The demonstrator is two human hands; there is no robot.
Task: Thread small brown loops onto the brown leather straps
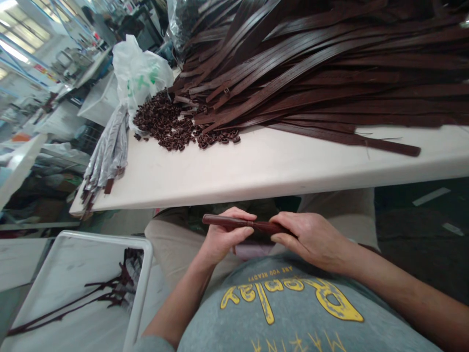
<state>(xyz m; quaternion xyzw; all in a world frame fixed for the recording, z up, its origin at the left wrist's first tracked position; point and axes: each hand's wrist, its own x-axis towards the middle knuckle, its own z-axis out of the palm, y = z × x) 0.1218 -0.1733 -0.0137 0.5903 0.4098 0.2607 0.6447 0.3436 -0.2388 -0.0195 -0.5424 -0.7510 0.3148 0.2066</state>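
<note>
Grip: your left hand (pixel 222 239) and right hand (pixel 317 238) pinch one brown strap (pixel 222 220)
Strap step: apparently hand-working it
Next pinch: likely needs steadiness

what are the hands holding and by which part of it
A dark brown strap: the left hand grips it a little in from its protruding end, and the right hand pinches it farther along, past a short exposed stretch.

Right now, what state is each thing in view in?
Left hand: pinching the brown strap
Right hand: gripping the strap
Brown strap: held in both hands
Loose straps: piled, overlapping
Small loops: heaped loose
Plastic bag: crumpled
Wrapped bundle: sheathed, ends exposed
White bin: open, partly filled
</note>
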